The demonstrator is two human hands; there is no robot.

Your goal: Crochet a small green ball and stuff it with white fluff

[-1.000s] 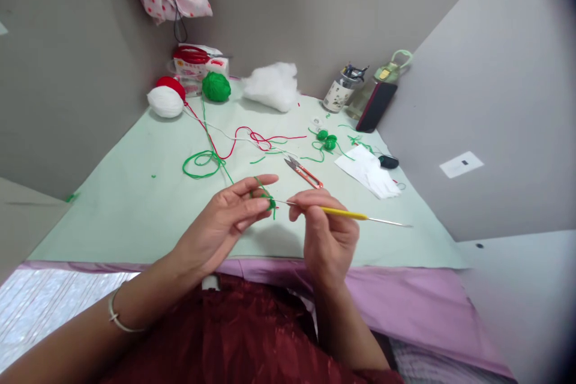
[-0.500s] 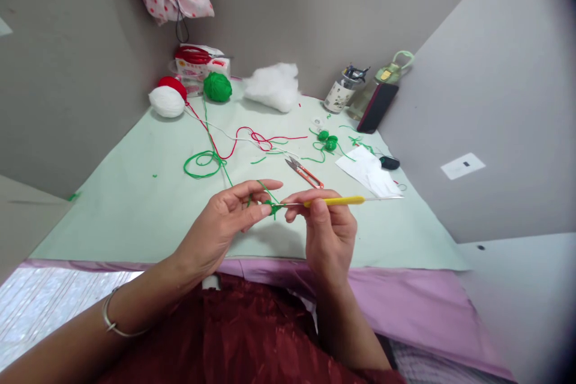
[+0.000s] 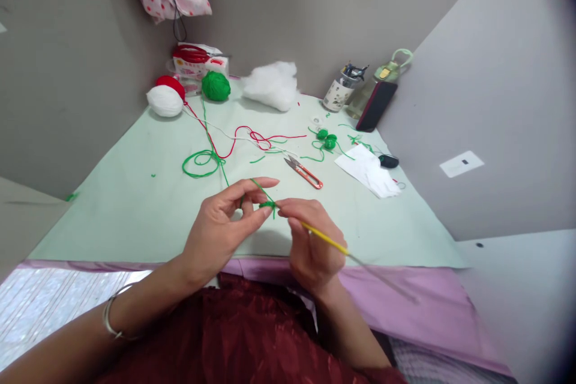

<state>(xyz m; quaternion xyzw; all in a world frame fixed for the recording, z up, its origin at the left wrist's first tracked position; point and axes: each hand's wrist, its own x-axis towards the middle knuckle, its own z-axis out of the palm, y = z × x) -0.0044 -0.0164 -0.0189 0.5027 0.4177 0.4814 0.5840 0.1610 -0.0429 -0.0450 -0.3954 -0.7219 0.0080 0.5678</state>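
My left hand [image 3: 220, 228] pinches a small piece of green crochet work [image 3: 269, 206] between thumb and fingers, its index finger stretched out with the green yarn running over it. In my right hand [image 3: 317, 246] is a crochet hook with a yellow handle [image 3: 324, 237], slanting down to the right, its thin rear end blurred. The hook's tip meets the green piece, though the stitch itself is too small to make out. From my left hand the yarn leads back past a loose green coil [image 3: 201, 164] to a green yarn ball [image 3: 216, 86].
Thread snips [image 3: 304, 172] lie just beyond my hands. Behind are red and white yarn strands, a white yarn ball [image 3: 165, 101] and white stuffing [image 3: 271, 86]. To the right are small green balls [image 3: 330, 141], white paper [image 3: 368, 171], a pen cup [image 3: 341, 90] and a phone [image 3: 377, 107].
My right hand has turned and lowered, so the crochet hook tilts from nearly level to slanting down rightward. My left hand still holds the green piece, shifted only slightly.
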